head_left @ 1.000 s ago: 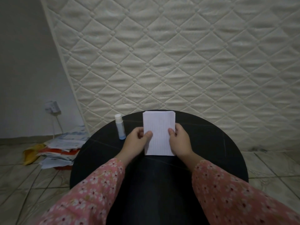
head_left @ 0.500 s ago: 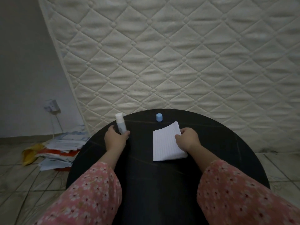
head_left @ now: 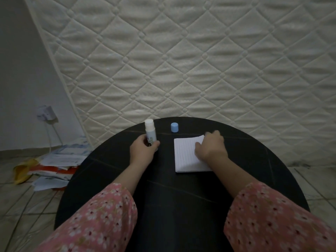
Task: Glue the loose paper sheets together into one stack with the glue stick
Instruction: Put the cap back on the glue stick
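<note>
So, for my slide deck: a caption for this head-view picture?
Left hand holds the uncapped glue stick upright while right hand lifts the paper stack's top corner.

Table: round black table (head_left: 181, 197) with faint thin lines across its top, filling the lower middle of the frame.
Paper: small stack of white lined paper sheets (head_left: 185, 157) lies flat right of the table's centre, its upper right corner lifted.
Cap: small light-blue cylindrical cap (head_left: 174, 127) stands near the table's far edge, above the stack and apart from it.
Glue: white and pale-blue glue stick (head_left: 150, 132), uncapped, upright at the table's upper left.
Floor: pale tiled floor (head_left: 21, 200) at lower left carries a heap of loose papers with orange and yellow pieces (head_left: 51, 166).
</note>
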